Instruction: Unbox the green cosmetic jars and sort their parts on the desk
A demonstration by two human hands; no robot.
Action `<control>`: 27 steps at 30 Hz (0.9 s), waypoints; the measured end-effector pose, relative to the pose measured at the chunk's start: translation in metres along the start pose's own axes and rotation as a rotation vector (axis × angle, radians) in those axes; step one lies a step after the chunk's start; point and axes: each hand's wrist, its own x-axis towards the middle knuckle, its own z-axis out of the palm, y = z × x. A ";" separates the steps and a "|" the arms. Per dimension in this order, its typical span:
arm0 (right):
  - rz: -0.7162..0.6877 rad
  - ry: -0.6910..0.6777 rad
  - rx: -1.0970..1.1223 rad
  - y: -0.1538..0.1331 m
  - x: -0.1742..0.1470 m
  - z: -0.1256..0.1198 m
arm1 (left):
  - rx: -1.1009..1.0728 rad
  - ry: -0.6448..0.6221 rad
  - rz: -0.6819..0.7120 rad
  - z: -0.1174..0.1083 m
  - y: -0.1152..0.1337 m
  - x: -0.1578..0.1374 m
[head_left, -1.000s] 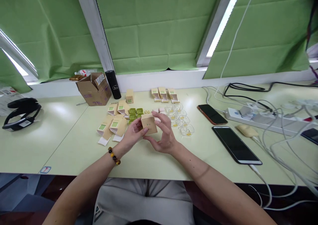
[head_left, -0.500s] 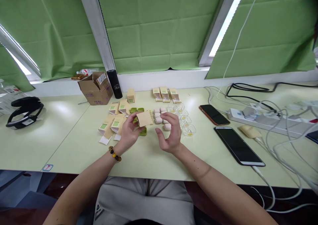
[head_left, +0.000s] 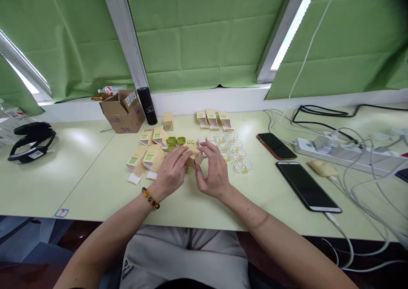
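Note:
Between my two hands is a small tan cardboard box (head_left: 195,156), held above the table. My left hand (head_left: 174,168) is closed around its left side. The fingers and thumb of my right hand (head_left: 213,170) pinch its right end. Behind my left hand are small green trays (head_left: 176,140), partly covered by the hand. Pale pink pieces (head_left: 205,140) lie behind my right hand, mostly hidden. Several clear plastic cups (head_left: 242,165) with yellow spots are just to the right. Open tan cartons (head_left: 152,156) with green labels lie left of my left hand.
Three more cartons (head_left: 212,119) lie at the back, and one carton (head_left: 168,121) stands alone. A brown cardboard box (head_left: 123,112) and a black bottle (head_left: 147,106) are back left. Two phones (head_left: 307,186), a power strip (head_left: 338,153) and loose cables occupy the right. A black headset (head_left: 33,142) sits far left.
My right hand has moved left and closed onto the tan box. My left hand has shifted slightly right with the box, which is now turned with its end towards my right thumb.

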 end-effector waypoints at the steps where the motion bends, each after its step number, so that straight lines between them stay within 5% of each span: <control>1: -0.002 -0.004 0.001 0.000 0.000 0.000 | 0.018 -0.009 0.005 0.000 0.000 0.000; 27: 0.023 0.023 0.030 0.008 -0.002 0.005 | 0.064 -0.061 -0.016 0.000 0.002 -0.004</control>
